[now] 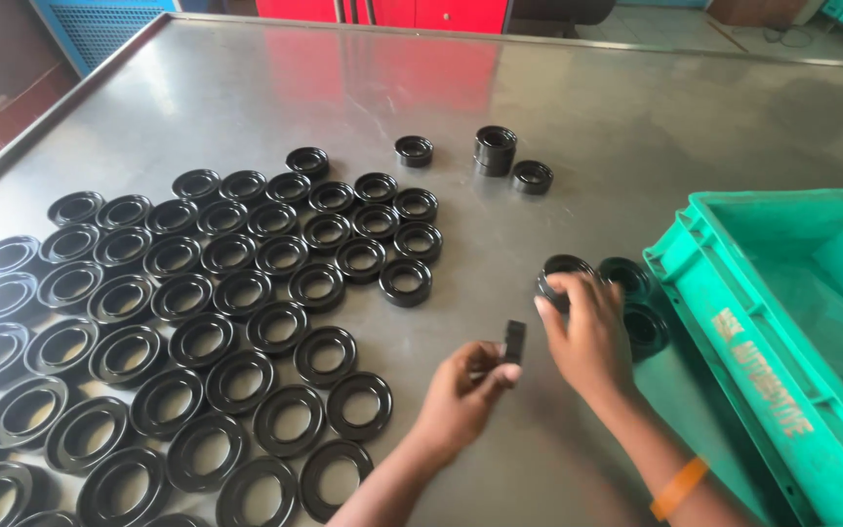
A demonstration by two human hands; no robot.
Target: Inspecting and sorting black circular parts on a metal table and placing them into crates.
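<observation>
My left hand (462, 388) pinches a black rubber ring (514, 341) edge-on between thumb and fingers, lifted just above the steel table (558, 107). My right hand (587, 332) rests its fingers on another black ring (562, 269) that lies on the table beside two more rings (626, 275) close to a green crate. An orange band (677, 487) is on my right wrist. Several black rings (236, 293) lie flat in neat rows across the table's left half.
A green plastic crate (734, 322) stands at the right edge of the table. Three separate black rings sit further back, one of them a small stack (495, 149). Red cabinets (382, 12) stand behind the table.
</observation>
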